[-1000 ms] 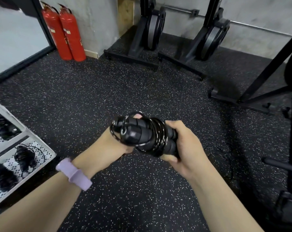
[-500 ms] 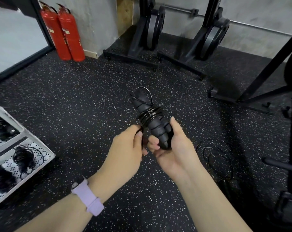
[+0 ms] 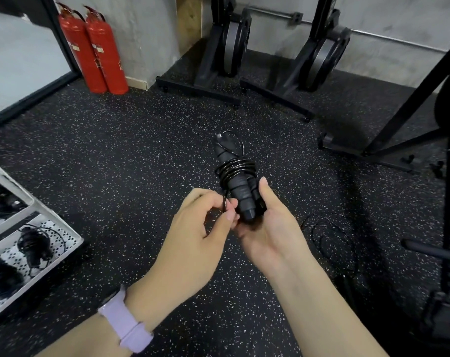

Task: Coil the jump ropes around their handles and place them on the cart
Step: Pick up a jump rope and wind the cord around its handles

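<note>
Right hand [image 3: 267, 228]: cradles the butt ends of the two black handles [image 3: 240, 194] in its curled palm, thumb up along the side, so the pair stays together and points away from the body while the cord is finished
Left hand [image 3: 205, 222]: thumb and forefinger pinch a short loop of cord just beside the handles' lower end, likely the loose tail being tucked so the wrap won't spring apart
Jump rope [image 3: 235, 167]: held above the floor, cord wound in a tight band round the middle of the handles; a small loop stands out at the far tip
Cart [image 3: 71, 242]: low at the left edge, its white perforated tray already carrying coiled ropes; well apart from the hands, so a reach leftward comes next, I judge
Floor rope [image 3: 327, 235]: another cord lies uncoiled at the right, seemingly waiting its turn
</note>
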{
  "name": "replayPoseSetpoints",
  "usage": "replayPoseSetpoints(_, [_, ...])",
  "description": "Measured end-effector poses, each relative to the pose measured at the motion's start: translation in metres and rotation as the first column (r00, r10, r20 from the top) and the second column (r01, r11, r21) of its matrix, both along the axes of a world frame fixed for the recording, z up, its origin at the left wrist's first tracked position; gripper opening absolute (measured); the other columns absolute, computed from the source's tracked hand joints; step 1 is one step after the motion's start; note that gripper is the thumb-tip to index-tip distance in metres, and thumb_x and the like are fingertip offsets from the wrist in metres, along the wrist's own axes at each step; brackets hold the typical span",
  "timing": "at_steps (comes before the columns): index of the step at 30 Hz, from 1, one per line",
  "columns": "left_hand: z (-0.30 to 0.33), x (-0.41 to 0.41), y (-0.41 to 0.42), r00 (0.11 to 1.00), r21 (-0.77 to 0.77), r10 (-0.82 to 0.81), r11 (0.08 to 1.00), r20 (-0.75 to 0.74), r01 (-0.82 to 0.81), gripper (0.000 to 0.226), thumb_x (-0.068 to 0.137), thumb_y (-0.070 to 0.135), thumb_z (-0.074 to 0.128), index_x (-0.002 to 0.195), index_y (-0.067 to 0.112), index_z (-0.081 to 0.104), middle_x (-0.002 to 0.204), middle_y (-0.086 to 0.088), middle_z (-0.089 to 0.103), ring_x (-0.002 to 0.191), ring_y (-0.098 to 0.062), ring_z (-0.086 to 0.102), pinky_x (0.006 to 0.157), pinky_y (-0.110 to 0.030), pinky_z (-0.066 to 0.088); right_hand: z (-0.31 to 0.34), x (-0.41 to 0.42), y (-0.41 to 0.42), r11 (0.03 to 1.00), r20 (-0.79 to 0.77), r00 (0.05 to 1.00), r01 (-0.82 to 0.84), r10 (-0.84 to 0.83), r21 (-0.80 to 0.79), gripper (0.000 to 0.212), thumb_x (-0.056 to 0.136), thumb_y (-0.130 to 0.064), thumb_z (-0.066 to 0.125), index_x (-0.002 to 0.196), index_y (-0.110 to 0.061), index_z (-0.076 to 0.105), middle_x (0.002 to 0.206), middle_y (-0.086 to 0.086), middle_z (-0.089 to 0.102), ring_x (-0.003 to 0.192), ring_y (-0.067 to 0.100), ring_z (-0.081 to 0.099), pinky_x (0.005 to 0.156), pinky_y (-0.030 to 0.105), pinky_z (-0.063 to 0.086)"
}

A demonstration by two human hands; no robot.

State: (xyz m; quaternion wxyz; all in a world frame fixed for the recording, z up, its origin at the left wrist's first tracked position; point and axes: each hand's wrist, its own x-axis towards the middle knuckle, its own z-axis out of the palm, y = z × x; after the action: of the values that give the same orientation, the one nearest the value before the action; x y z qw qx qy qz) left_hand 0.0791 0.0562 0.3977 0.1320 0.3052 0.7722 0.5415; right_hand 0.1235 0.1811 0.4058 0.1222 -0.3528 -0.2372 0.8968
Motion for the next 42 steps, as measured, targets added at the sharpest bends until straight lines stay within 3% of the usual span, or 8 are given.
replayPoseSetpoints(7, [0.0, -0.006, -0.005, 0.97, -0.101, -0.152, 0.986, -0.192, 0.134, 0.017, 0.095, 0.018, 0.065, 0.108, 0.029, 0.067, 0.115, 0.023, 0.05, 0.109, -0.006, 0.054, 0.062, -0.005, 0.038, 0.002, 0.007, -0.001, 0.993, 0.049, 0.997, 0.054, -0.06, 0.101, 0.049, 0.104, -0.046, 0.052, 0.122, -0.003, 0.069, 0.108, 0.018, 0.077, 0.076, 0.023, 0.068, 0.074, 0.033, 0.053])
replayPoseSetpoints(12, [-0.004, -0.003, 0.003, 0.975, -0.065, -0.096, 0.994, -0.2, 0.085, 0.025, 0.079, 0.037, 0.082, 0.093, 0.027, 0.064, 0.111, 0.019, 0.051, 0.112, -0.007, 0.054, 0.087, -0.016, 0.042, 0.005, 0.009, -0.012, 0.977, 0.167, 0.978, 0.093, -0.126, 0.19, 0.045, 0.103, -0.049, 0.054, 0.117, -0.009, 0.07, 0.1, 0.008, 0.08, 0.084, 0.016, 0.073, 0.077, 0.032, 0.052])
replayPoseSetpoints(17, [-0.001, -0.001, 0.004, 0.956, -0.08, -0.064, 0.996, -0.286, 0.042, 0.019, 0.086, 0.036, 0.07, 0.093, 0.023, 0.058, 0.108, 0.017, 0.049, 0.087, -0.007, 0.056, 0.06, -0.019, 0.042, 0.003, 0.009, -0.018, 0.985, 0.132, 0.986, 0.079, -0.099, 0.155, 0.046, 0.101, -0.047, 0.058, 0.118, -0.006, 0.072, 0.098, 0.013, 0.076, 0.092, 0.021, 0.068, 0.099, 0.038, 0.053])
replayPoseSetpoints(21, [0.006, -0.006, -0.002, 0.945, -0.082, -0.08, 0.995, -0.316, 0.057, 0.013, 0.095, 0.034, 0.062, 0.101, 0.025, 0.054, 0.113, 0.017, 0.049, 0.101, -0.005, 0.056, 0.071, -0.009, 0.041, 0.003, 0.01, -0.009, 0.999, 0.01, 1.0, -0.016, 0.015, 0.044, 0.042, 0.096, -0.036, 0.064, 0.121, -0.003, 0.073, 0.103, 0.015, 0.075, 0.086, 0.023, 0.069, 0.082, 0.034, 0.057])
replayPoseSetpoints(26, [0.017, -0.017, -0.01, 0.995, -0.001, -0.094, 0.996, -0.029, 0.094, 0.014, 0.097, 0.023, 0.059, 0.109, 0.027, 0.053, 0.098, 0.011, 0.074, 0.097, -0.004, 0.07, 0.084, -0.025, 0.05, 0.004, 0.012, -0.009, 0.993, -0.096, 0.989, -0.114, 0.112, -0.017, 0.038, 0.085, -0.019, 0.071, 0.116, 0.002, 0.07, 0.092, 0.017, 0.074, 0.079, 0.025, 0.07, 0.083, 0.04, 0.058])
replayPoseSetpoints(31, [0.021, -0.014, -0.011, 0.98, 0.09, -0.114, 0.991, 0.164, 0.1, 0.013, 0.1, 0.01, 0.056, 0.103, 0.021, 0.05, 0.092, 0.006, 0.078, 0.084, -0.006, 0.073, 0.075, -0.011, 0.048, 0.003, 0.01, -0.015, 0.994, -0.028, 0.998, -0.062, 0.065, 0.095, 0.033, 0.089, -0.015, 0.072, 0.117, 0.001, 0.07, 0.108, 0.017, 0.077, 0.088, 0.023, 0.073, 0.079, 0.036, 0.06])
replayPoseSetpoints(36, [0.009, -0.015, -0.01, 0.984, 0.081, -0.039, 0.996, 0.172, 0.025, 0.016, 0.1, 0.013, 0.056, 0.102, 0.028, 0.051, 0.09, -0.005, 0.077, 0.086, -0.019, 0.074, 0.086, -0.04, 0.056, 0.003, 0.005, -0.03, 0.988, 0.007, 0.996, 0.083, -0.084, 0.128, 0.043, 0.092, -0.011, 0.073, 0.127, 0.011, 0.061, 0.09, 0.015, 0.077, 0.067, 0.02, 0.071, 0.061, 0.029, 0.059])
replayPoseSetpoints(42, [0.0, -0.012, -0.004, 0.992, 0.119, 0.093, 0.987, 0.088, -0.103, 0.02, 0.099, 0.007, 0.056, 0.102, 0.026, 0.051, 0.109, -0.007, 0.066, 0.079, -0.012, 0.074, 0.072, -0.019, 0.056, 0.0, 0.001, -0.044, 0.978, 0.005, 0.981, 0.192, -0.193, 0.086, 0.052, 0.093, -0.011, 0.073, 0.135, 0.013, 0.052, 0.09, 0.016, 0.075, 0.068, 0.022, 0.069, 0.061, 0.027, 0.059])
